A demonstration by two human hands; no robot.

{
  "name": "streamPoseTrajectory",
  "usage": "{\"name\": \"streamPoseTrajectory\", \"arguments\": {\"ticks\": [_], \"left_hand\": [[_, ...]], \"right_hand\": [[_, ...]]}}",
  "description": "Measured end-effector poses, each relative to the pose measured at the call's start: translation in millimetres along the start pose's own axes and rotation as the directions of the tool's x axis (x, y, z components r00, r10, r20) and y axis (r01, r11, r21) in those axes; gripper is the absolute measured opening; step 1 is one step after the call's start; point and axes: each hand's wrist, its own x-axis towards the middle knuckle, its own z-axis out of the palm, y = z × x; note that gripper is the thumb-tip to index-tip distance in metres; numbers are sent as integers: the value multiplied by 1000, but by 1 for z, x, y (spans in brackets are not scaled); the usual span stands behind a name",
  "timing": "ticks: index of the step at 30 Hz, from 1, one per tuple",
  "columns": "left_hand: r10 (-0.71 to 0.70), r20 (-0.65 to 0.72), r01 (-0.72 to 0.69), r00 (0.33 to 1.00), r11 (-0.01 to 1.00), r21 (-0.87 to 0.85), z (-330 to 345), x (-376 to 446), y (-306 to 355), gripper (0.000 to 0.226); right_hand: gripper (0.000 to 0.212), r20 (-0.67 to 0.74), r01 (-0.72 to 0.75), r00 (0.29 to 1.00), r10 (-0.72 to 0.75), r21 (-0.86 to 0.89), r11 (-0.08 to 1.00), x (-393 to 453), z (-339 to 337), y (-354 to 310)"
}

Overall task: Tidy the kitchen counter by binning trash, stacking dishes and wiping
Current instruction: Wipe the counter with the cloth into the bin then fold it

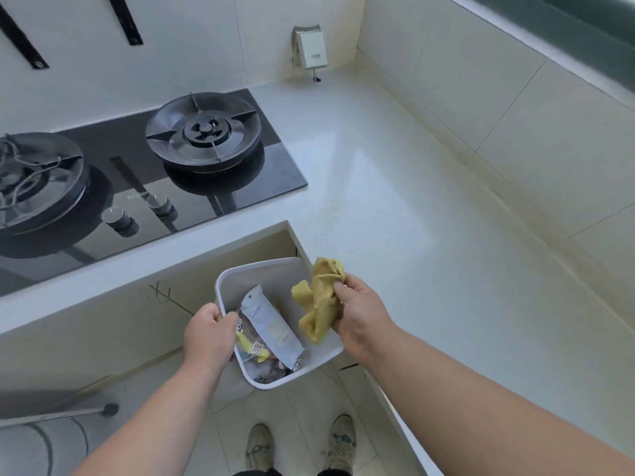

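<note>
1. The left hand (209, 338) has its grip pressed around the near-left rim of the white bin (275, 269), thumb on the outside and fingers inside.
2. The right hand (360, 316) pinches a crumpled yellow cloth (321, 298) in its grip, over the bin's right rim.
3. Inside the bin lie a pale blue wrapper (271, 329), a yellow packet (252, 348) and darker scraps beneath them.
4. The bin hangs tilted in the inner corner of the L-shaped table (395, 201), just below its edge, above the floor (302, 407) and two shoes (338, 441).
5. The table's right stretch is bare up to the tiled wall (498, 108).
6. A black gas stove (154, 173) sits on the left stretch, well apart from both hands.
</note>
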Motion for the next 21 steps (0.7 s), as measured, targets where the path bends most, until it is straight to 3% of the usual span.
{"name": "streamPoseTrajectory", "arguments": {"ticks": [5,11,21], "left_hand": [[23,65,-23,998,1000,-3,-16,6,-6,29],[83,207,-97,975,993,61,-42,3,-17,30],[166,509,-311,845,926,214,-48,-36,-22,28]], "right_hand": [[33,-67,8,998,7,224,975,-17,-21,-8],[35,-231,117,973,-9,459,880,-53,-27,19],[33,-552,430,834,11,662,613,-165,-91,91]]}}
